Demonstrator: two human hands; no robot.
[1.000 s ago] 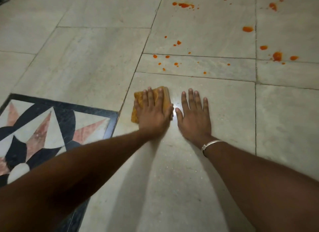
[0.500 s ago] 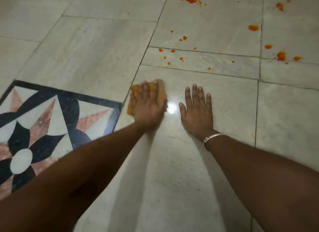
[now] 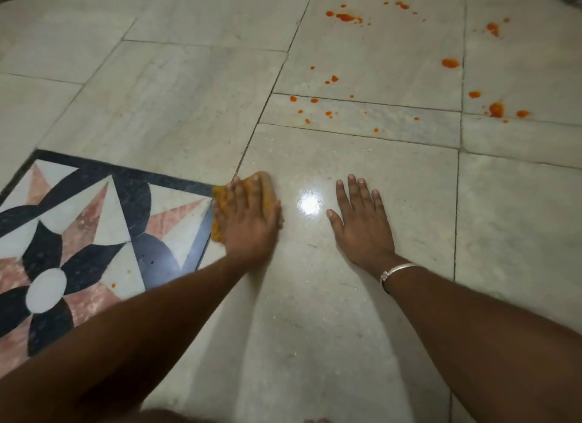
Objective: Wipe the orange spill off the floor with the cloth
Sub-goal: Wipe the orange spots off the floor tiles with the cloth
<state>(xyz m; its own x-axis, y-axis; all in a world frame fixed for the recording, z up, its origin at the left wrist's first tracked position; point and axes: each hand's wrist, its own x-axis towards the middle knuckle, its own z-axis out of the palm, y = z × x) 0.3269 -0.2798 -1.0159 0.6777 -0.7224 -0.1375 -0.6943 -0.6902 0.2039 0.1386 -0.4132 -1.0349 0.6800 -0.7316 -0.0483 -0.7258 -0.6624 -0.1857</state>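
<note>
My left hand (image 3: 250, 219) presses flat on an orange-yellow cloth (image 3: 219, 202) at the corner of the patterned inlay, fingers straight. Only the cloth's left and far edges show past the hand. My right hand (image 3: 362, 222) rests flat on the pale marble floor (image 3: 189, 107) to the right, fingers spread, a silver bangle at the wrist. The orange spill lies farther away: small drops (image 3: 315, 107) beyond both hands, larger blobs (image 3: 496, 109) at the far right, and more splatter (image 3: 346, 17) near the top. One tiny orange spot (image 3: 113, 285) sits on the inlay.
A black, pink and white star-patterned inlay (image 3: 78, 233) fills the left side of the floor. A bright light reflection (image 3: 310, 203) shines between my hands. Dark objects show at the top corners.
My left hand has slid the cloth to the left, away from my right hand, onto the corner of the inlay. The right hand has stayed in place.
</note>
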